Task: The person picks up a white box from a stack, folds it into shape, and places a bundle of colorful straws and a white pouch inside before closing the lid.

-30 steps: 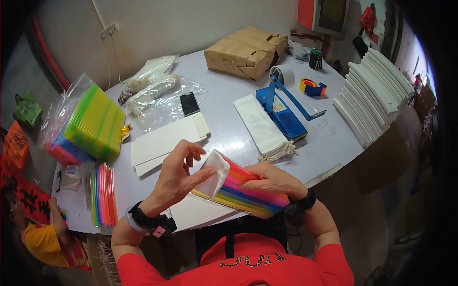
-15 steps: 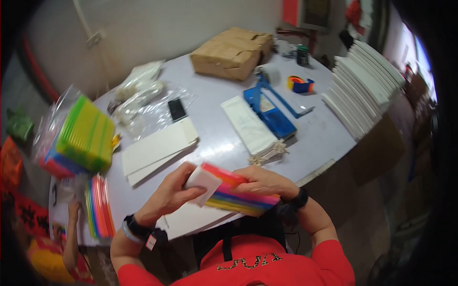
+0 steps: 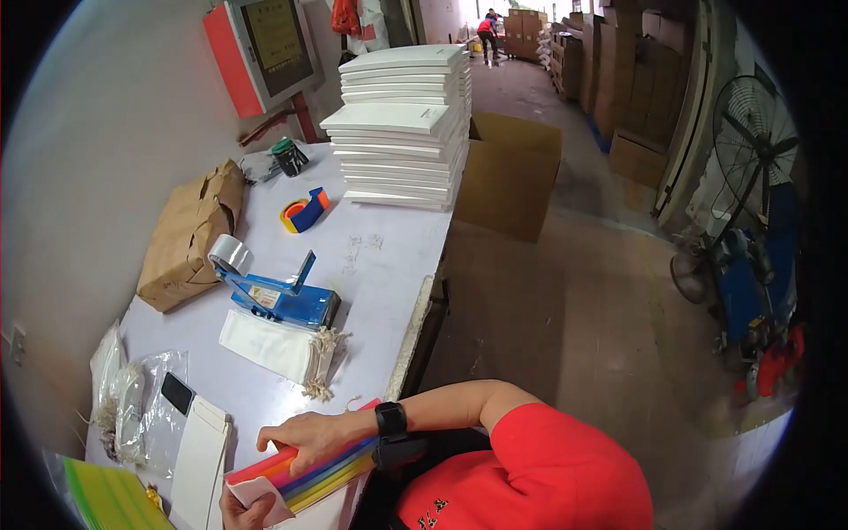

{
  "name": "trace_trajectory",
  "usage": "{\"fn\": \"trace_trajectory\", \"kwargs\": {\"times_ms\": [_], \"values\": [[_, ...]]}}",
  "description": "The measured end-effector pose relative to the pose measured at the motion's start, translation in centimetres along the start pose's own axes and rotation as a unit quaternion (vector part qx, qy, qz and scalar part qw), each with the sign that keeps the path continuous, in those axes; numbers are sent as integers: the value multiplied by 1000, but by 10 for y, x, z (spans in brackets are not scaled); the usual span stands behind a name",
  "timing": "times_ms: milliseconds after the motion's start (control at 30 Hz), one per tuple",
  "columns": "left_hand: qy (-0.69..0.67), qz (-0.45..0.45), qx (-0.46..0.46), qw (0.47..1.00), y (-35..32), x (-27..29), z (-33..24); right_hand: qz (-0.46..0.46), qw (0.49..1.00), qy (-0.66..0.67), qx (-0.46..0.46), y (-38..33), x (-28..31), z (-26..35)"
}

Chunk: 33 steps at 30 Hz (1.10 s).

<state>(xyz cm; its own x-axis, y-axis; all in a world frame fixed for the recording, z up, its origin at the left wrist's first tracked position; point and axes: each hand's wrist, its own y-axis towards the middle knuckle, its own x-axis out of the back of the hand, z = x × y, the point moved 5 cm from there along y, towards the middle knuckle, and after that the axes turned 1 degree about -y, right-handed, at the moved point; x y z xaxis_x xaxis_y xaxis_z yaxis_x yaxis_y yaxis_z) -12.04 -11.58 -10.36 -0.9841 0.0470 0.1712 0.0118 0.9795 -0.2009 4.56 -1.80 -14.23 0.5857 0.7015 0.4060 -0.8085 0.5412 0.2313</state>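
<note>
Right hand pressed flat on rainbow-coloured sheet stack; left hand pinched white bag at stack's end. Clear plastic bags lay nearby, contents unclear.

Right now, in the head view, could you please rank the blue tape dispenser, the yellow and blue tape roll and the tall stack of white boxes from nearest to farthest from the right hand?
Measured from the right hand, resting on the rainbow-coloured stack:
1. Blue tape dispenser, mid-table, just beyond the hand.
2. Yellow and blue tape roll, farther up the table.
3. Tall stack of white boxes, at the table's far end.
</note>
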Motion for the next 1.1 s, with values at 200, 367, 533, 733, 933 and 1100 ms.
{"fn": "trace_trajectory", "kwargs": {"times_ms": [200, 367, 533, 733, 933, 1100], "values": [[19, -12, -3, 1000, 0, 3, 2, 22, 999, -29, 3, 8, -11, -4], [4, -7, -24, 1000, 3, 2, 3, -24, 997, -76, -7, 5, -17, 9], [18, -15, -34, 999, 3, -5, -6, -110, 983, -149, 0, 3, -17, 12], [39, -18, -37, 998, 3, -9, -9, -141, 976, -166, 8, 4, -15, 13], [43, -4, -41, 998, 4, -11, -4, -112, 984, -136, -20, 4, -11, 12], [46, -11, -38, 998, 12, -7, 10, -101, 985, -135, -25, 5, -7, 15]]}}
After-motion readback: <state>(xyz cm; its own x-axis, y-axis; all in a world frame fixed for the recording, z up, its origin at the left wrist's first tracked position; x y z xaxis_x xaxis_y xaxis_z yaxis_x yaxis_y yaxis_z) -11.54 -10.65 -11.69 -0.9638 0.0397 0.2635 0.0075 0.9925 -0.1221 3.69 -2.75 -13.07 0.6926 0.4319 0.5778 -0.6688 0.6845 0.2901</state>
